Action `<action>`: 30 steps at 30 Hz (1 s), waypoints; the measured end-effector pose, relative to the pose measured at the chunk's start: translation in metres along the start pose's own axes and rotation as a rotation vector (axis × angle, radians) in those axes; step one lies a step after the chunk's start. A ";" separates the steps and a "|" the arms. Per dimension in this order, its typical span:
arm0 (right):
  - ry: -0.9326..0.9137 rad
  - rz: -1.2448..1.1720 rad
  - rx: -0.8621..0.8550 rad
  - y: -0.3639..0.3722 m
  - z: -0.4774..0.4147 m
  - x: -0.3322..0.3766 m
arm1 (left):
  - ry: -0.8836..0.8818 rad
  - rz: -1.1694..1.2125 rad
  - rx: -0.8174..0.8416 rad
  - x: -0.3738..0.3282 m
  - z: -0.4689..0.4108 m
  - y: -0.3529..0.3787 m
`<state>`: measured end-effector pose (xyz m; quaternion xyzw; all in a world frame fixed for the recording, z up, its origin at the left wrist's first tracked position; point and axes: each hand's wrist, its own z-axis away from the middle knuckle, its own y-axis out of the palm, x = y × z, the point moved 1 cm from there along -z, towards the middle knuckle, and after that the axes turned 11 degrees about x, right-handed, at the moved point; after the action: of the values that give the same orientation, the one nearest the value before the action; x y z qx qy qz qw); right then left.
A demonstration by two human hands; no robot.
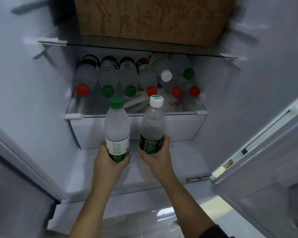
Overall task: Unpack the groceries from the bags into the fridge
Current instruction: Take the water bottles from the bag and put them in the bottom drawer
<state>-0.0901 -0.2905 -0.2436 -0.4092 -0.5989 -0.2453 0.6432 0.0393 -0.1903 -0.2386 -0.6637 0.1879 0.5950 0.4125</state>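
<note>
Single head-worn view only. Looks forward and down, from near, straight into open fridge (41, 103).

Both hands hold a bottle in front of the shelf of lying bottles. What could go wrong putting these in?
1. The row of lying bottles already spans the shelf, with two stacked on top at the right; more laid on top may roll out forwards.
2. The left hand grips the green-capped bottle and the right hand the white-capped bottle, so no hand is free to catch a roller.
</note>
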 end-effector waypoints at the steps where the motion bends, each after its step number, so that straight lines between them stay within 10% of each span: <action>1: 0.001 0.001 0.010 0.000 0.000 0.001 | 0.010 -0.010 0.008 0.001 -0.001 0.000; 8: -0.040 0.026 0.131 -0.024 0.008 0.032 | 0.080 -0.151 -0.073 -0.014 0.009 -0.020; 13: -0.166 0.219 -0.101 -0.046 -0.004 0.090 | 0.404 -0.117 -0.329 -0.075 0.000 -0.042; 22: -0.016 0.793 -0.007 -0.039 -0.053 0.153 | 0.439 -0.189 -0.053 -0.109 -0.048 -0.034; 30: 0.049 0.515 -0.024 -0.073 -0.031 0.154 | 0.481 -0.158 -0.125 -0.096 -0.056 -0.049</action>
<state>-0.1060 -0.3287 -0.0753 -0.5498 -0.4562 -0.0906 0.6939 0.0899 -0.2282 -0.1345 -0.8230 0.1908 0.3965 0.3594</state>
